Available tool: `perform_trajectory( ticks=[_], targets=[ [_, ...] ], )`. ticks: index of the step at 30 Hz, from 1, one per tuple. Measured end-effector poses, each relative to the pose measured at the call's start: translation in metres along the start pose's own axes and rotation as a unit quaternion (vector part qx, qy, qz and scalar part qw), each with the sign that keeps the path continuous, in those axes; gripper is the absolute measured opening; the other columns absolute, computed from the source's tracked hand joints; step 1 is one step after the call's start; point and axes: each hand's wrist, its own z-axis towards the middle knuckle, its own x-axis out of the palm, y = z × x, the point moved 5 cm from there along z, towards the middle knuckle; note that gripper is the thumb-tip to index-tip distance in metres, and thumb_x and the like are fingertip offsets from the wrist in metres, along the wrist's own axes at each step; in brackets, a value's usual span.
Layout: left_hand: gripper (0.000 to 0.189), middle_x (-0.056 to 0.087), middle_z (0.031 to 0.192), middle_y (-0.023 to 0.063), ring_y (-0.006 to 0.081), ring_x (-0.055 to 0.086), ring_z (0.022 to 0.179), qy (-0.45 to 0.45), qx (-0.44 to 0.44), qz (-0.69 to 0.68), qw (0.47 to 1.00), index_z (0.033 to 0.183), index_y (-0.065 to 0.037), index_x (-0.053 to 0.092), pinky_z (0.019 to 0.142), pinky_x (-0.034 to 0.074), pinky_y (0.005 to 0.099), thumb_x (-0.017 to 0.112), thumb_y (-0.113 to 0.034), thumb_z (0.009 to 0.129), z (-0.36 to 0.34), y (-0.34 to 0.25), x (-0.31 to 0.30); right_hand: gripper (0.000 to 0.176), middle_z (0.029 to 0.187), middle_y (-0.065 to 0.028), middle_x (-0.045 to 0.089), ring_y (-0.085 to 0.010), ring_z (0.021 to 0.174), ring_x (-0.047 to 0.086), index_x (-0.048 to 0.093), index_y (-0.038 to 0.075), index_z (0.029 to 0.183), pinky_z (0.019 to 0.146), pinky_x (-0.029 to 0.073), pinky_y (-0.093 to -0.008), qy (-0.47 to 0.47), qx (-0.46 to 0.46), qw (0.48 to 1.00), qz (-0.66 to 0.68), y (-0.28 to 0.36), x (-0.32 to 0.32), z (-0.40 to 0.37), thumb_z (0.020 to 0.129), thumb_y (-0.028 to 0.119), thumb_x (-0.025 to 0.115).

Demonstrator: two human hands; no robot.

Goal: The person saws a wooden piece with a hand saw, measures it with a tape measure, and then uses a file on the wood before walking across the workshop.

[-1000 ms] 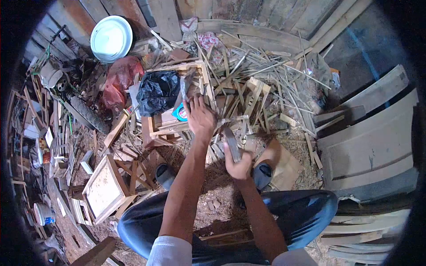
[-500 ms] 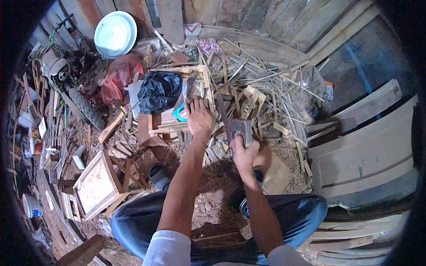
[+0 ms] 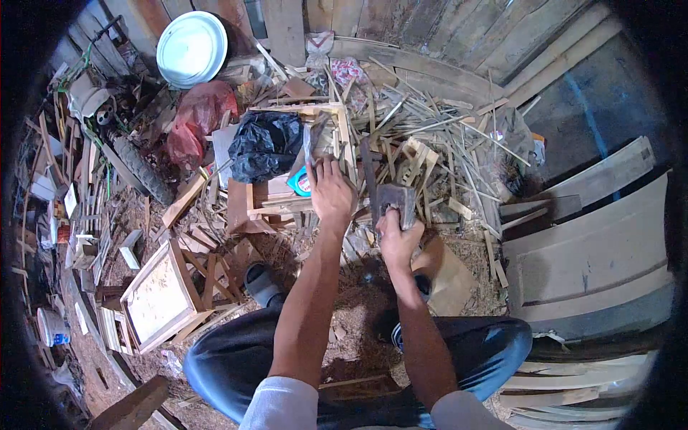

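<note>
My right hand (image 3: 399, 233) is wrapped round the wooden handle of a handsaw (image 3: 395, 199), whose dark blade points away from me. My left hand (image 3: 334, 192) reaches over the near right part of a wooden box (image 3: 344, 132), its fingers bent down; whether they hold anything is hidden. Beside those fingers stands a narrow light metal piece (image 3: 309, 149). A blue tape measure (image 3: 300, 182) lies just left of my left hand, inside the box. A black plastic bag (image 3: 265, 145) fills the box's left side.
Wood strips (image 3: 444, 132) are heaped behind and right of the box. A wooden frame with a pale panel (image 3: 159, 294) leans at the left. Large boards (image 3: 588, 258) lie at the right. A red bag (image 3: 201, 118) and a white basin (image 3: 192, 49) are at the back left.
The whole scene has shifted slightly to the right in view. Both hands keep nearly the same places, and the saw sits a little nearer upright.
</note>
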Motion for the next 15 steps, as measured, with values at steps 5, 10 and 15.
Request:
perform_trajectory(
  ticks=[5,10,15],
  targets=[
    [0.043,0.053,0.131,0.0133,0.0279,0.043,0.128,0.042,-0.007,0.016,0.999,0.12,0.0,0.054,0.117,0.014,0.0469,0.049,-0.017,0.081,0.001,0.003,0.005,0.021,0.055,-0.0016,0.054,-0.0099,0.048,0.049,0.056,0.0,0.065,0.047,0.039,-0.029,0.026,-0.038,0.997,-0.06,-0.007,0.002,-0.012,0.086,0.004,0.057],
    [0.042,0.049,0.135,0.0131,0.0274,0.04,0.13,0.034,-0.019,-0.002,0.999,0.123,0.0,0.051,0.118,0.012,0.0461,0.044,-0.014,0.085,0.0,0.006,0.013,0.018,0.063,-0.0049,0.058,-0.0123,0.054,0.051,0.057,0.001,0.071,0.05,0.041,-0.032,-0.036,-0.087,0.978,-0.187,-0.037,-0.082,-0.1,0.085,0.011,0.061],
    [0.043,0.048,0.137,0.0136,0.0279,0.042,0.129,0.036,-0.014,0.01,0.999,0.125,0.0,0.05,0.119,0.01,0.0462,0.042,-0.015,0.086,0.003,0.0,0.002,0.016,0.064,-0.0021,0.056,-0.0096,0.052,0.048,0.053,0.001,0.069,0.05,0.039,-0.0261,-0.019,0.057,0.988,-0.145,0.012,-0.102,-0.094,0.085,0.004,0.054]
  ],
)
